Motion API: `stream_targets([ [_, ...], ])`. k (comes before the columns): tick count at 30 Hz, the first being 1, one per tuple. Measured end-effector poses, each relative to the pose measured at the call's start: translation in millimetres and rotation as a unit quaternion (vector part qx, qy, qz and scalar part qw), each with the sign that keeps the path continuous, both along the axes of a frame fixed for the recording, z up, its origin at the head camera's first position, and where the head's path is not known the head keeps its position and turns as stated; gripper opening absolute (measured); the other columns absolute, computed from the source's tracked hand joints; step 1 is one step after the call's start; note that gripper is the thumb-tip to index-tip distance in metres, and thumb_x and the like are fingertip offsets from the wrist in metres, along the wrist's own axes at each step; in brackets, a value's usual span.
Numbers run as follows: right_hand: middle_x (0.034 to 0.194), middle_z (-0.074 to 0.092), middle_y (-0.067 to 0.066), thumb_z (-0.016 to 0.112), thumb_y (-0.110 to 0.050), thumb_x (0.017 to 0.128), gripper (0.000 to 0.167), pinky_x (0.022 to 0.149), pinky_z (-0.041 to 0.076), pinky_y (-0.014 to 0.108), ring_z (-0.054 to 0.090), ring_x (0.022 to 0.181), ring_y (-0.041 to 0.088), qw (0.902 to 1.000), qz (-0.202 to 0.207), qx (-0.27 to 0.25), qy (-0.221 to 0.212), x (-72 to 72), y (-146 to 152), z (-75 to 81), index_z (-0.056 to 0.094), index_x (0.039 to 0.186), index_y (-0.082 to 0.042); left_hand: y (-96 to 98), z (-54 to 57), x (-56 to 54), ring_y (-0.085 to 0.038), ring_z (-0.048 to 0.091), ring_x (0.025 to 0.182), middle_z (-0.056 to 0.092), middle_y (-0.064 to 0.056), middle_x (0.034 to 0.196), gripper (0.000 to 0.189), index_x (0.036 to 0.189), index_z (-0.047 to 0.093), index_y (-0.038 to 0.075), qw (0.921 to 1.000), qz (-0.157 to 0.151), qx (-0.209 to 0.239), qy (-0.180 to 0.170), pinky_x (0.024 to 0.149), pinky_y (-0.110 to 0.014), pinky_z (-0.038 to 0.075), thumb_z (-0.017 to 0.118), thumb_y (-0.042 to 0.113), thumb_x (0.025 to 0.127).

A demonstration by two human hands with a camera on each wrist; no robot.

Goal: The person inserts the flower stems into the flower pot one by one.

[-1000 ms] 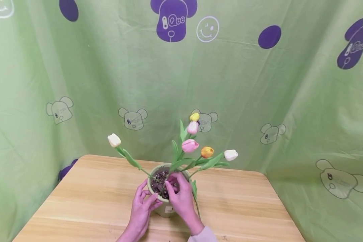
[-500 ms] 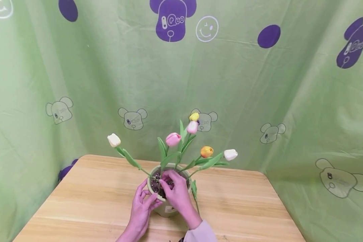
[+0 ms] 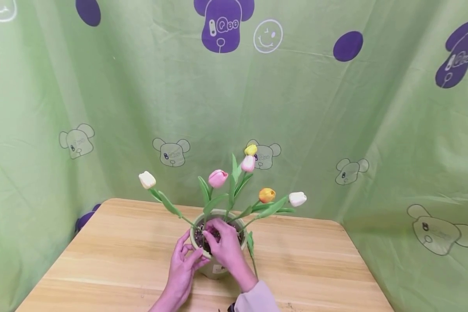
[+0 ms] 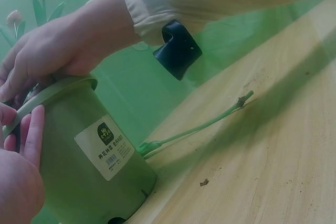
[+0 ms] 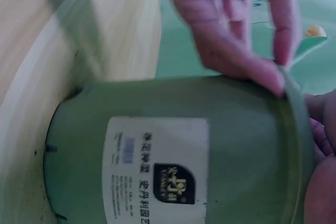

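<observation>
A green plastic flowerpot [image 3: 209,272] with dark soil stands upright on the table. My left hand [image 3: 181,268] holds its near-left rim, thumb on the edge; the right wrist view shows this hand [image 5: 226,35] at the rim too. Inside the pot, fingertips of my right hand [image 3: 226,246] pinch the lower stem of a pink tulip [image 3: 218,178] close over the soil. Around it, a cream tulip [image 3: 147,180] leans left, while a pale pink tulip [image 3: 248,164], a yellow one [image 3: 251,150], an orange one [image 3: 267,195] and a white one [image 3: 297,199] rise behind and right.
On the wooden table [image 3: 316,268], a loose green stem [image 4: 202,125] with a leaf lies right of the pot. Small brown crumbs [image 4: 204,182] are scattered near it. A green printed curtain [image 3: 304,108] hangs behind the table and at both sides.
My right hand has moved left inside the pot with the pink tulip, whose bloom now stands farther left and more upright. My left hand has stayed on the rim.
</observation>
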State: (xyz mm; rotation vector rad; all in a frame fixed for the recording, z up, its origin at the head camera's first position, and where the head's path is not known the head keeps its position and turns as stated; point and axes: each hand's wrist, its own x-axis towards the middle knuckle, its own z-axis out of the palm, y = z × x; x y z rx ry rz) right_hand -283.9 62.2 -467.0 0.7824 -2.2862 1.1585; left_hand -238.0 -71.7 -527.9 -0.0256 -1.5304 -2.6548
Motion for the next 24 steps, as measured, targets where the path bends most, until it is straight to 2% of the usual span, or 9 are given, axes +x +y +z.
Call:
stream_targets([
  [8, 0.088, 0.071, 0.002, 0.076, -0.004, 0.089, 0.01, 0.073, 0.061, 0.025, 0.067, 0.079, 0.014, 0.9995, -0.023, 0.016, 0.012, -3.0, -4.4, -1.2, 0.071, 0.096, -0.008, -0.5, -0.3, -0.2, -0.012, 0.07, 0.084, 0.056, -0.005, 0.109, 0.077, 0.161, 0.026, 0.008, 1.0, 0.005, 0.004, -0.001, 0.087, -0.031, 0.066, 0.065, -0.001, 0.095],
  [18, 0.09, 0.072, 0.003, 0.076, -0.004, 0.09, 0.009, 0.074, 0.061, 0.025, 0.068, 0.08, 0.015, 0.999, -0.032, 0.029, -0.008, -4.4, -7.4, -0.8, 0.072, 0.097, -0.007, -0.9, 0.8, 0.7, -0.011, 0.069, 0.083, 0.055, -0.006, 0.11, 0.077, 0.161, 0.026, 0.008, 1.0, 0.004, 0.008, 0.0, 0.087, -0.03, 0.066, 0.065, -0.002, 0.095],
  [24, 0.091, 0.073, 0.003, 0.074, -0.006, 0.092, 0.008, 0.075, 0.062, 0.023, 0.068, 0.081, 0.014, 0.9984, -0.03, 0.022, -0.043, -2.9, -7.4, -0.5, 0.072, 0.099, -0.007, -0.3, 0.2, 1.3, -0.011, 0.069, 0.084, 0.056, -0.005, 0.109, 0.077, 0.161, 0.026, 0.008, 1.0, 0.001, 0.002, -0.001, 0.088, -0.03, 0.066, 0.065, -0.001, 0.095],
])
